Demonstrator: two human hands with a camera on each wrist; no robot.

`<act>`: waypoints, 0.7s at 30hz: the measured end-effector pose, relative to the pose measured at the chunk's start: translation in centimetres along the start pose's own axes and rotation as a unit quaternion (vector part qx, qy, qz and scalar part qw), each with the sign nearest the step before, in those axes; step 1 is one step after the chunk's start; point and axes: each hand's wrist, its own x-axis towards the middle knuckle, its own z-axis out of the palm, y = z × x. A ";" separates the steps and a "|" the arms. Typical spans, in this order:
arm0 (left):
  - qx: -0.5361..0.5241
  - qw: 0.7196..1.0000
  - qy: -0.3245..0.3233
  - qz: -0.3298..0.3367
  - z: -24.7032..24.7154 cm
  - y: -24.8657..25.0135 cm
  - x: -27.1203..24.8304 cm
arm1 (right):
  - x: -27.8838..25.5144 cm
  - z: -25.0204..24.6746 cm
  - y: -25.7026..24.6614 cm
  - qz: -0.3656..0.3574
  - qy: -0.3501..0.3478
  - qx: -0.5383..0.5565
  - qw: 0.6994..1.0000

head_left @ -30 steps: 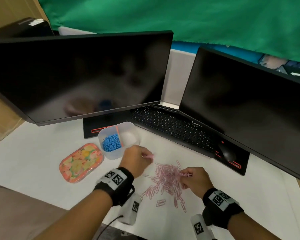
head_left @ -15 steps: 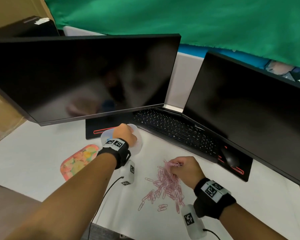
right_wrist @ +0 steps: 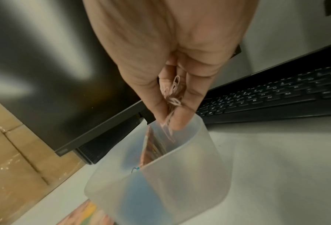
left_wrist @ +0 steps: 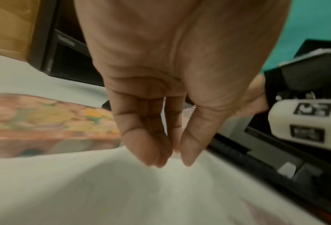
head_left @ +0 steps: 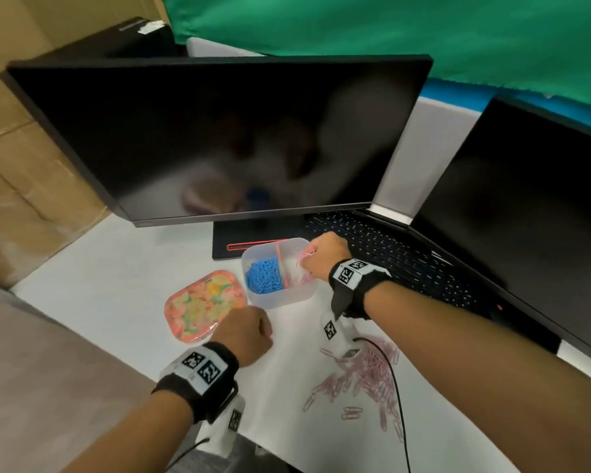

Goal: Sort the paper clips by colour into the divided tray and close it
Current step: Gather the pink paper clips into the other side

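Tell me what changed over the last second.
The right hand carried pink clips from the pile to the tray's empty compartment. The left hand left the tray and drew back toward the lid. Blue clips, tray and lid stayed put.

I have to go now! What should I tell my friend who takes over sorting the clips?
Right hand pinches a bunch of pink clips over the divided tray, on its right side.
Left hand hangs above the table, holding nothing that shows.
Done: blue clips fill the left compartment; some pink lie in the right.
Left: drop this bunch, move the pink pile, then fit the flowery lid lying beside the tray.
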 end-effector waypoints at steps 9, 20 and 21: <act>0.099 0.992 -0.071 -0.027 2.6 -4.1 -0.5 | -2.2 -1.6 4.0 -0.027 0.047 0.028 0.998; 0.170 0.965 -0.090 0.181 7.8 1.9 -0.8 | -10.9 0.6 18.5 0.022 -0.101 -0.156 0.982; 0.182 0.959 -0.097 0.196 8.2 2.4 -0.5 | -11.4 1.1 18.6 0.015 -0.109 -0.166 0.980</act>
